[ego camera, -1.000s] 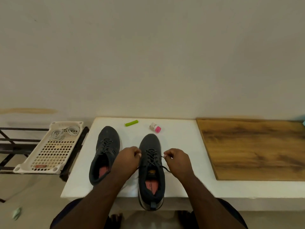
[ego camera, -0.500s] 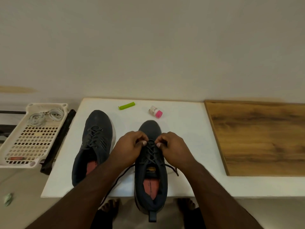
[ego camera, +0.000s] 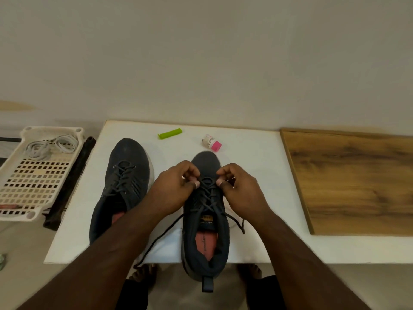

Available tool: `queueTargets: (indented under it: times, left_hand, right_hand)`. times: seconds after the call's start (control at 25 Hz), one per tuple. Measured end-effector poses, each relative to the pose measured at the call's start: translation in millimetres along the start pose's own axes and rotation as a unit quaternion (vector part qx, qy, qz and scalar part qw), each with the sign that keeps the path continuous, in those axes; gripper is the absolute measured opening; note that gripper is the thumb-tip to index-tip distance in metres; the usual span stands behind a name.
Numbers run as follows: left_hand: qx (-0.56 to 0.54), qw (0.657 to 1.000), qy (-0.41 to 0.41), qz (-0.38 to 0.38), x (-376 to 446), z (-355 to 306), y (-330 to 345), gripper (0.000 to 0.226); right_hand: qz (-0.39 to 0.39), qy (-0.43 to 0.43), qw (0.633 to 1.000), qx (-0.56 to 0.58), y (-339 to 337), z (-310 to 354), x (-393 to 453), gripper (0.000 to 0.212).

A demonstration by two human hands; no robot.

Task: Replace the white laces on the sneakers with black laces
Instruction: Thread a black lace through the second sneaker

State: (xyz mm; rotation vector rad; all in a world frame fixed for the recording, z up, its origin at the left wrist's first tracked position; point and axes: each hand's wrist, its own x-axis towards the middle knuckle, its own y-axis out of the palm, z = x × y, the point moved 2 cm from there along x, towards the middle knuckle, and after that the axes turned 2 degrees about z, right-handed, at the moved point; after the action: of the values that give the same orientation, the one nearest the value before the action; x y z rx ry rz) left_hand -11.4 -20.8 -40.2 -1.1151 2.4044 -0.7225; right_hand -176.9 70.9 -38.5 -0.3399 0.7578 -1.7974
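Both hands work at the lower eyelets of the right sneaker [ego camera: 205, 220], which lies heel toward the person so the lacing faces up. The left hand [ego camera: 176, 186] and right hand [ego camera: 241, 189] each seem to pinch the thin, round black lace [ego camera: 207, 198], though the fingertips partly hide it. Loose ends trail over the smooth white desk [ego camera: 257, 164]. The left sneaker [ego camera: 125, 182], dark knit, is already laced. Flat white laces [ego camera: 51, 146] coil in the perforated plastic tray [ego camera: 33, 186].
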Motion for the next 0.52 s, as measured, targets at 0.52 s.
queueTargets:
  times: [0.52]
  left_hand:
    - [0.106,0.991,0.077,0.041,-4.1,-6.7,9.3,0.014]
  right_hand:
    - [0.002,-0.038,0.966,-0.257,-1.1,8.0,-9.7,0.011]
